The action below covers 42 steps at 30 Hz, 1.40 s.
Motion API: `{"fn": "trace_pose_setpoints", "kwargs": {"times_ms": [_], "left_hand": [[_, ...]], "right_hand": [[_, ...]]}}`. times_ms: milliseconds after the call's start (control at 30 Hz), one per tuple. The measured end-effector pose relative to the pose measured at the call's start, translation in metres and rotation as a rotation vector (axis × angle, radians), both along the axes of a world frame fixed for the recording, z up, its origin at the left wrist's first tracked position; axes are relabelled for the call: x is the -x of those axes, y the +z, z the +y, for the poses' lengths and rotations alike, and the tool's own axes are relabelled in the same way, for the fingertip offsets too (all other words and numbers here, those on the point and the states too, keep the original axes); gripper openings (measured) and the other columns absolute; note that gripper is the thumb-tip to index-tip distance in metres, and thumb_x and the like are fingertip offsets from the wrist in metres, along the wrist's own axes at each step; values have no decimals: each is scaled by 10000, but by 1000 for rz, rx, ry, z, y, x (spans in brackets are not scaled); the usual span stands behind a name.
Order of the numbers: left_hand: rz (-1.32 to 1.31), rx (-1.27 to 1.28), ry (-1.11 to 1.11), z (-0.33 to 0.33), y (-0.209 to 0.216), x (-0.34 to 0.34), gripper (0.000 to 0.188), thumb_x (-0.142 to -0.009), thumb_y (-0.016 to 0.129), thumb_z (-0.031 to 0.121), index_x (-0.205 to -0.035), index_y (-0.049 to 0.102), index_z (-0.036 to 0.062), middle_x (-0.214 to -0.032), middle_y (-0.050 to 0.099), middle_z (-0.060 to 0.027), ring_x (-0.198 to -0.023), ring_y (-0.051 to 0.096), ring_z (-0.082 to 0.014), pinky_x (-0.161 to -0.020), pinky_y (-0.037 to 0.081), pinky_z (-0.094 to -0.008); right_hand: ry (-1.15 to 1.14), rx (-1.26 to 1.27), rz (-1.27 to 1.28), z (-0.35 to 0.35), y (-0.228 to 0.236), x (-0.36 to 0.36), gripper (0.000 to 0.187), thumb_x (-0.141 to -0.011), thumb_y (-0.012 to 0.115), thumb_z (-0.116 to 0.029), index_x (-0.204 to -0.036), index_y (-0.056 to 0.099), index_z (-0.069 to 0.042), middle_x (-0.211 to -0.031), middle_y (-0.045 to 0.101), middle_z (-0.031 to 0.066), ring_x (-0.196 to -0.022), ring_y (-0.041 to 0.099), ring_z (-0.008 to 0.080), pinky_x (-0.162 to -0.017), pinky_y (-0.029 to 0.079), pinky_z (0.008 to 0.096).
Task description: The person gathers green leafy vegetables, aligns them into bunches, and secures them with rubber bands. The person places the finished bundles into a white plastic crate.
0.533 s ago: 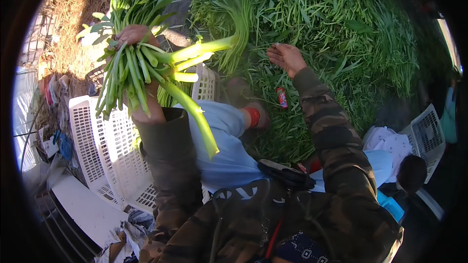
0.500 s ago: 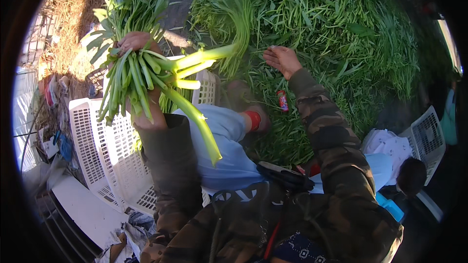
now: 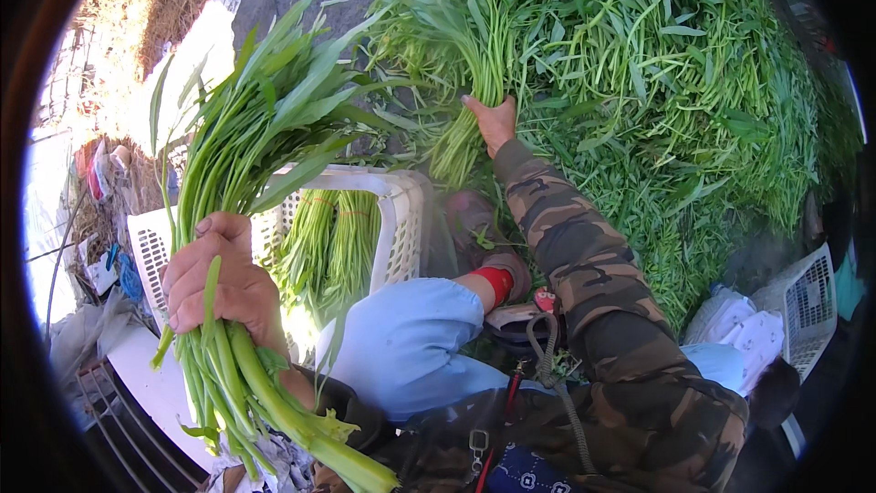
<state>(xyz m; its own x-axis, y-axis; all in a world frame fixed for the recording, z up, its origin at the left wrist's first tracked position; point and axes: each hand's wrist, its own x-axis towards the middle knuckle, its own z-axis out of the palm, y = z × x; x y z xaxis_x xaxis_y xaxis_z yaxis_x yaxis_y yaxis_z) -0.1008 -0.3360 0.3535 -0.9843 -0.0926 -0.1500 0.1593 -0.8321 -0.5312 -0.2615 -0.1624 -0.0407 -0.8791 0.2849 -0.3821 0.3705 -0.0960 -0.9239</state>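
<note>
My left hand [image 3: 219, 283] is closed round a bunch of water spinach [image 3: 246, 141]. Its long narrow leaves point up and away, while the cut stems hang below the fist. A thick pale-green stalk [image 3: 301, 424] lies among those stems and reaches toward my body. Out ahead, my right hand [image 3: 495, 124] grips a second bunch of water spinach [image 3: 482, 59] low on its stems, at the near left edge of a large green heap [image 3: 666, 82]. The fingers of this hand are partly hidden by stems.
A white plastic basket [image 3: 397, 233] stands left of my bent knee, with tied bunches of greens [image 3: 333, 242] inside. My shoe [image 3: 484, 242] rests between basket and heap. Another light basket [image 3: 808, 301] and white cloth [image 3: 748, 333] lie at right. A metal grille [image 3: 128, 429] is at lower left.
The left hand has brought its bunch down and nearer to me, uncovering the basket. My right hand has moved left and taken hold of stems at the heap. A red packet is no longer visible.
</note>
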Motion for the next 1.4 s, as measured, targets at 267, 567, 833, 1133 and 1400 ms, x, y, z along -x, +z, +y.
{"fn": "trace_pose_setpoints", "kwargs": {"times_ms": [267,567,833,1133,1400], "left_hand": [[-31,-61,37,2,-8,3,203,-927,468,105,-1063,319,83,-748,526,-84,-605,545,-199,-606,488,-364],[-21,-53,-12,1,-2,-5,236,-917,482,94,-1087,323,57,-767,538,-96,-612,557,-208,-606,502,-377],[-32,4,-142,-9,-2,-4,285,-843,553,15,-1049,356,10,-734,541,-47,-601,566,-159,-600,535,-314],[232,22,-273,-17,-19,-10,194,-736,668,36,-807,497,91,-752,512,7,-691,534,-122,-717,482,-283],[298,157,-422,14,-20,-17,162,-741,669,70,-830,540,115,-779,510,23,-696,509,-89,-712,432,-247]], "right_hand": [[-90,24,34,-3,-2,8,570,-689,796,-127,-1124,472,50,-985,623,151,-833,613,239,-753,485,343],[53,394,-75,19,52,1,411,-747,741,-92,-1061,513,43,-940,628,126,-810,632,220,-708,515,352],[253,731,-284,59,139,18,291,-831,653,-115,-1061,579,47,-887,673,123,-719,660,238,-660,572,362],[365,335,46,78,236,0,354,-803,673,-98,-1113,557,27,-964,656,104,-826,643,189,-721,547,335],[651,131,223,139,361,-61,373,-801,703,-137,-1104,549,15,-936,651,111,-853,657,173,-713,538,294]]}}
